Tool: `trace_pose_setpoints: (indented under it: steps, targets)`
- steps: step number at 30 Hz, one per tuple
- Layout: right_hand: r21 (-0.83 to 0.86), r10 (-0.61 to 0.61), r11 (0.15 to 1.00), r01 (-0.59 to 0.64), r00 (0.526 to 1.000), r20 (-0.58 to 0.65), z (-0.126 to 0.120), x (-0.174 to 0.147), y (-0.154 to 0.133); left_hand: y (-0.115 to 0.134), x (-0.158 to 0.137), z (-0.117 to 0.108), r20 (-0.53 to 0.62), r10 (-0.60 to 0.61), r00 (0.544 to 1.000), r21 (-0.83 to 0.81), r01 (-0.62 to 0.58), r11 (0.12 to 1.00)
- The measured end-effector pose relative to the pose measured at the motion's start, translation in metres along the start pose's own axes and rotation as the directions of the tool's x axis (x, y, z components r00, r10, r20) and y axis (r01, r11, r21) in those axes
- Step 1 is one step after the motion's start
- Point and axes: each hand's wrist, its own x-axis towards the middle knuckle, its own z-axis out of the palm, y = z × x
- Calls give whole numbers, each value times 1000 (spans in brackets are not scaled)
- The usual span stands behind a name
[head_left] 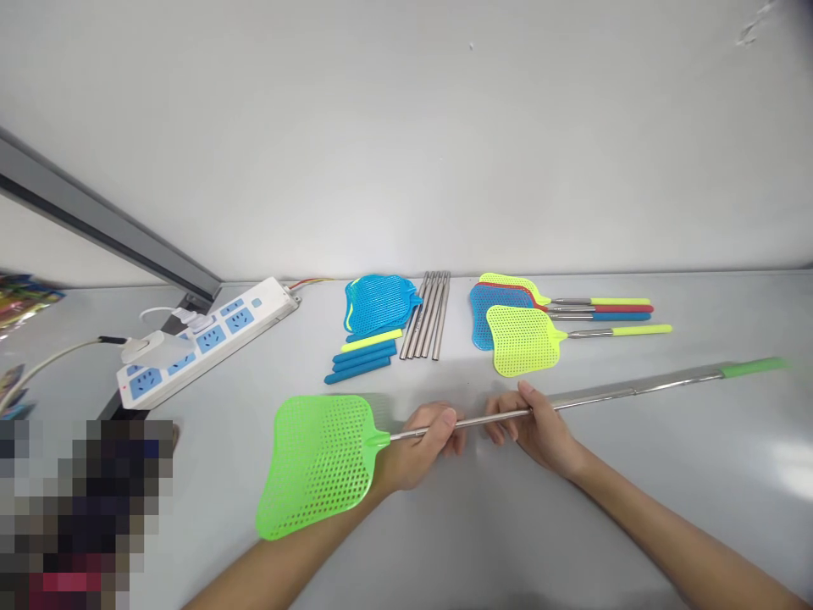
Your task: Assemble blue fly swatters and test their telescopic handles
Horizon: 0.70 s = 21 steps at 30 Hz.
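1. Left hand (420,449) closes around the extended shaft (493,418) of the green fly swatter (323,466), near its mesh; right hand (543,428), partly curled, holds mid-shaft, seemingly for steadiness above the table (483,534).
2. Complete swatters (524,341) and loose rods (426,318) lie separately (apparently sorted).
3. Some fingertips are hidden; the green grip (753,368) blurs; the lower-left patch (82,517) is pixelated.

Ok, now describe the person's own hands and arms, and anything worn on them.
The left hand and right hand are ungloved, with no ring, watch or bracelet showing. Both forearms are bare as far as the picture reaches, with no sleeve in view.
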Motion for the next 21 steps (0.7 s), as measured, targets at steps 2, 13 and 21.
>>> trace_pose_setpoints:
  steps: [2,13,21]
  targets:
    - [0,6,1000,-6,1000,-10,1,1,-1,2,0,0,9,67,998,-1,-67,998]
    - [-212,28,977,-17,999,45,2,-3,7,5,4,4,70,77,995,-30,-75,997]
    - [-254,36,967,-23,998,48,3,-2,7,8,3,5,66,8,998,-54,-4,999]
